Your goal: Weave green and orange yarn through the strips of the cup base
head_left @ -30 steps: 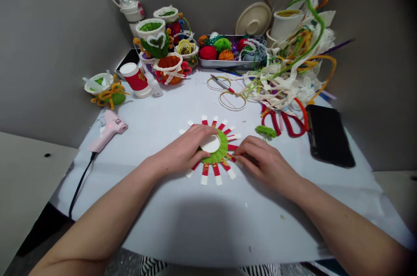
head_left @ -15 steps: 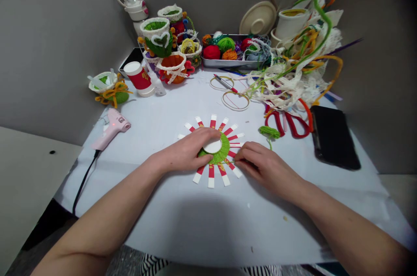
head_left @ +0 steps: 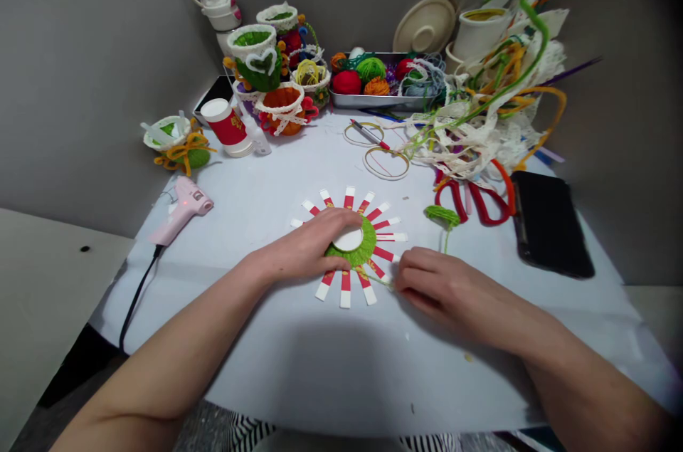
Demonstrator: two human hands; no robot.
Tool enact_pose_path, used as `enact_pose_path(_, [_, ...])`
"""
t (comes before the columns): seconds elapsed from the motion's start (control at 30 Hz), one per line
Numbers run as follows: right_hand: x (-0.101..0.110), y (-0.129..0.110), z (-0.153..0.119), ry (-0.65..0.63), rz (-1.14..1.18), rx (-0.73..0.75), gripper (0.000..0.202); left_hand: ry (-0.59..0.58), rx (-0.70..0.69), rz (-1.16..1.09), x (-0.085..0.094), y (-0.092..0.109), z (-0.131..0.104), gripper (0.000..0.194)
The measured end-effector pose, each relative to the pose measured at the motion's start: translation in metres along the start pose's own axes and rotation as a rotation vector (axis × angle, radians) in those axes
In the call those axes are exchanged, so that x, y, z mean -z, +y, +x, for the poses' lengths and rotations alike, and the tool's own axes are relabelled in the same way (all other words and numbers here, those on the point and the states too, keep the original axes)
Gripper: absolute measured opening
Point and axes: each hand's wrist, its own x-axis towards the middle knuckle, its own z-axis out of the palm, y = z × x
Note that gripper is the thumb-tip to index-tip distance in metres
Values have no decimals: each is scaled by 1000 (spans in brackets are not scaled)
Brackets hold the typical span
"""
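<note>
The left hand (head_left: 306, 249) lies flat on the cup fan (head_left: 349, 247) on the worktop (head_left: 277, 366), its fingers spread loose over the white hub. The right hand (head_left: 442, 285) pinches green yarn (head_left: 380, 282) just off the lower strips. A green ring is already woven round the hub; most of each red-and-white strip beyond the fingers remains bare, so weaving looks early.

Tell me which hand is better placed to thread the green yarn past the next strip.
Right, probably: the right hand pinches the green yarn beside the strips, while the left hand presses the cut cup flat.
</note>
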Motion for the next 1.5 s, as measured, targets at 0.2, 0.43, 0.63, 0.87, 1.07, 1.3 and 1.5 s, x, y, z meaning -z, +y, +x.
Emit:
enact_pose_path(0.2, [-3,-4,-6,-115,6,-26,25,-7,-5,-15,2,1,1,61])
enact_pose_path(0.43, [-3,4,-7,67,-90,-145,23,-6,-1,-20,2,1,1,61])
enact_pose_path(0.63, [-12,20,2,201,-55,-216,18,-7,16,-18,1,1,1,61])
enact_pose_path(0.87, [-29,23,15,438,-53,-399,19,-11,18,-8,1,0,1,63])
enact_pose_path(1.07, [-29,24,16,385,-55,-416,16,73,38,-4,-6,3,2,56])
enact_pose_path(1.3, [-25,21,14,365,-28,-351,17,189,107,74,-13,9,4,41])
enact_pose_path(1.5, [-19,9,12,341,38,-56,17,99,-76,64,1,11,2,43])
